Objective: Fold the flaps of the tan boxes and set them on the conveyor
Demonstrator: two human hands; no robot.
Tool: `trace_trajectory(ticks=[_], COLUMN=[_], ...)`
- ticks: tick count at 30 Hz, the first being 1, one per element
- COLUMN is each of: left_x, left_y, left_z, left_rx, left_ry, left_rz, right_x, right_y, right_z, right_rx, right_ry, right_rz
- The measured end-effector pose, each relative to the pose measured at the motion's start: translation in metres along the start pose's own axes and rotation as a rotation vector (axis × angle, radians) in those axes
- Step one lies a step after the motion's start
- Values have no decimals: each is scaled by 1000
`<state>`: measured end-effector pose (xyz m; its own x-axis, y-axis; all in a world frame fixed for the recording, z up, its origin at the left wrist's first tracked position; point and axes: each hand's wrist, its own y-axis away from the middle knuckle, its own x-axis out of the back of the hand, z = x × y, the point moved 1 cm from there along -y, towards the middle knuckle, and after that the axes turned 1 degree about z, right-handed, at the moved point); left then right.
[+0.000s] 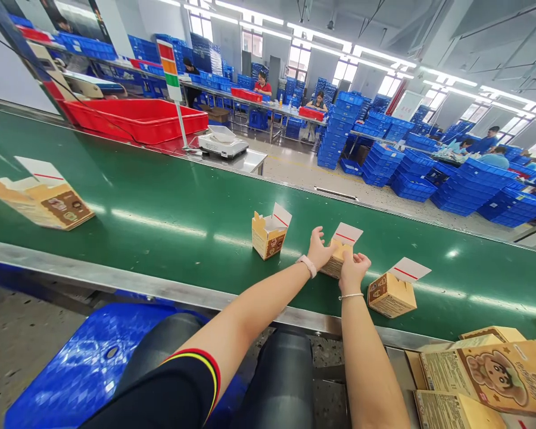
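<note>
Both of my hands are at a small tan box on the green belt; its white flap with a red line stands up behind them. My left hand is on the box's left side, thumb and fingers apart around its top edge. Against the right side rests my right hand, its fingers curled at the top. An open box stands to the left, its flap raised. To the right sits another box with its top folded down and the white flap sticking up.
More open boxes lie at the belt's far left. Printed cartons are stacked at the lower right. Beyond the belt are a red bin, a scale and a signal light. A blue stool is at lower left.
</note>
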<state>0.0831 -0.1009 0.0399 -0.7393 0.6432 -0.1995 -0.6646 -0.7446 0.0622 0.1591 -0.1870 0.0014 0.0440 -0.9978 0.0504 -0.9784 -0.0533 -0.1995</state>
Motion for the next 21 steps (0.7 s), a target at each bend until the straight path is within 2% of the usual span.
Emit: trace_trajectory(ticks=[2,4,10,12,13,15,17,19,20,21], left_x=[-6,-10,-30,-34,-32,-17,16,63,88,112], left_y=[1,-1,-3,6,13,33,52,63,62,57], left_z=[2,7,16,15,13,7,0,-5,-5,-4], left_rx=[206,283,280,219,140,-148,-569,-929,-1008,-989], left_ry=[34,21,-92,-118,-133,-170,-219,-271,-293,-314], left_rz=[-114,-189,-189,-134,-104,-62,-8,200,343,454], right_x=[1,2,8,17,23,33,36,28,20,9], right_y=[-6,-11,-20,-16,-10,8,35,63,75,85], right_z=[-1,-3,-7,-8,-8,-11,-15,-20,-23,-25], right_rx=[-68,-123,-206,-192,-160,8,322,583,673,749], right_ry=[-15,-28,-16,2,17,75,154,175,170,173], right_rz=[-28,-54,-35,37,96,222,287,219,143,40])
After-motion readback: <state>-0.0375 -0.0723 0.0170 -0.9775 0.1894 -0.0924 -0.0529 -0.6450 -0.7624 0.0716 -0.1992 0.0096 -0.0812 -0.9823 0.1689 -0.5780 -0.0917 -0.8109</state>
